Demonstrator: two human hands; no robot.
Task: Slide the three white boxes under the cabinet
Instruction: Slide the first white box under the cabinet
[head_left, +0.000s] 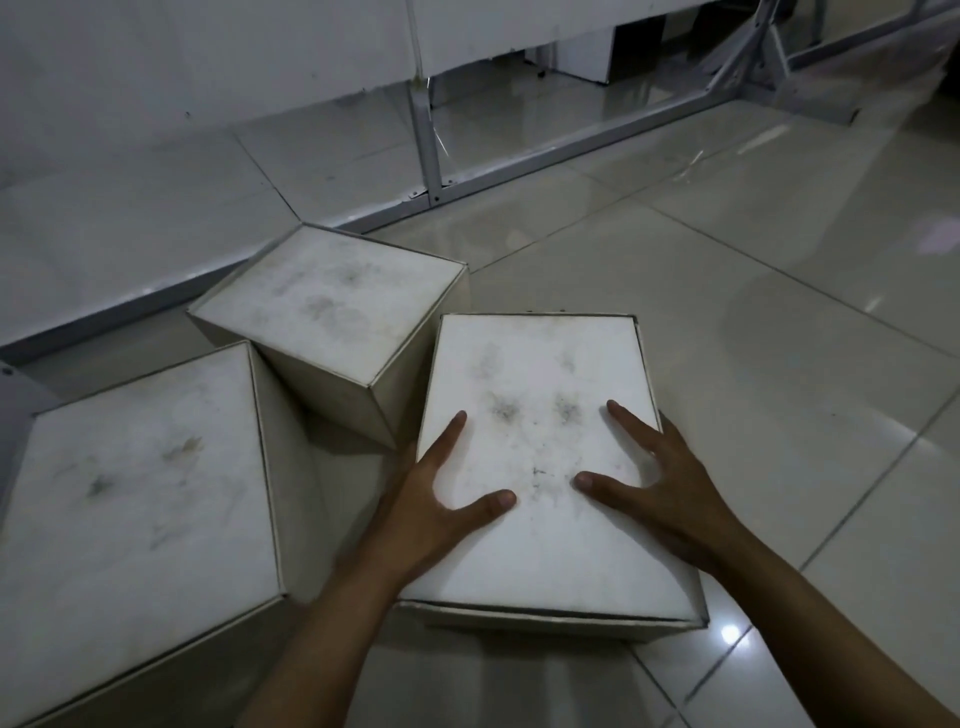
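- Three white boxes sat on the glossy tiled floor (727, 322), all out in front of the cabinet (156, 104), none under it; their tops were smudged with grey marks.
- The nearest box (540, 395) lay lengthwise away from the person, right of the other two; both hands rested on its near half.
- The left hand (441, 509) lay at the box's left edge, fingers spread, index finger pointing forward along the top, thumb stretched across the lid toward the middle; the palm hung over the left side; it was open and flat, pressing rather than clasping.
- The right hand (660, 483) mirrored it at the right edge; fingers splayed, thumb pointing inward on the lid, the outer fingers draped over the right side; open too, nothing closed in it.
- The middle box (332, 306) stood turned at an angle, behind and to the left; one of its corners was close to or touching the held box's left side, I could not tell which.
- The left box (135, 493) was the closest to the camera's left edge; its far right corner met the angled box.
- A grey metal rail (156, 293) ran along the cabinet's base just beyond the boxes; a white metal frame (426, 130) rose from it further back.
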